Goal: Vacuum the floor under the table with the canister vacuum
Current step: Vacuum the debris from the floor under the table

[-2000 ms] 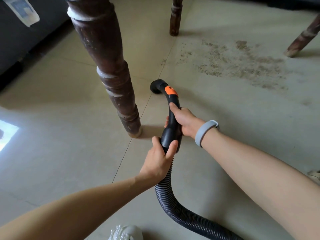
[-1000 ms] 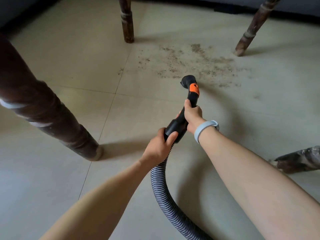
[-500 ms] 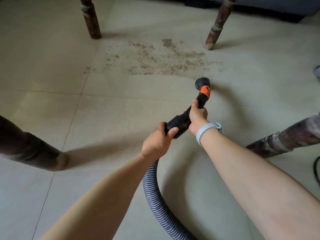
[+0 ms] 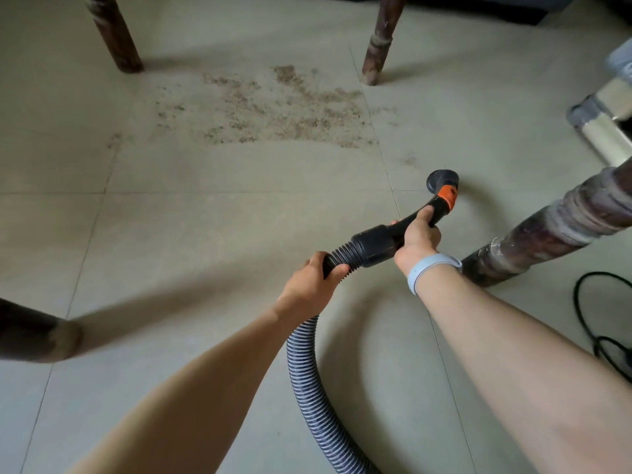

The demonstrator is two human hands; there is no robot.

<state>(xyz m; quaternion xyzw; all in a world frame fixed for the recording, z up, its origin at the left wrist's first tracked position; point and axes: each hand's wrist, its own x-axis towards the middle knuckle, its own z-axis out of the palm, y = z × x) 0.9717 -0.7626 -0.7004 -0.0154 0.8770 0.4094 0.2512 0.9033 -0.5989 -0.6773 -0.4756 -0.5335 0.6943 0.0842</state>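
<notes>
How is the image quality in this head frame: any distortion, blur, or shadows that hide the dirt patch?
Head view: wide-angle bending makes the near table legs lean outward; the bottom-left leg is soft and dim. Soft daylight casts long shadows beside the legs, none over the debris, which reads clearly. Both hands, left and right, and the vacuum handle are sharp. No glare.

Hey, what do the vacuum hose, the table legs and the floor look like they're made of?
Hose: ribbed flexible plastic, grey-black, judging by its corrugated coils. Table legs: turned dark wood, apparently varnished, worn pale at the rings. Floor: large pale tiles with thin grout lines and a slightly glossy look, probably ceramic.
</notes>
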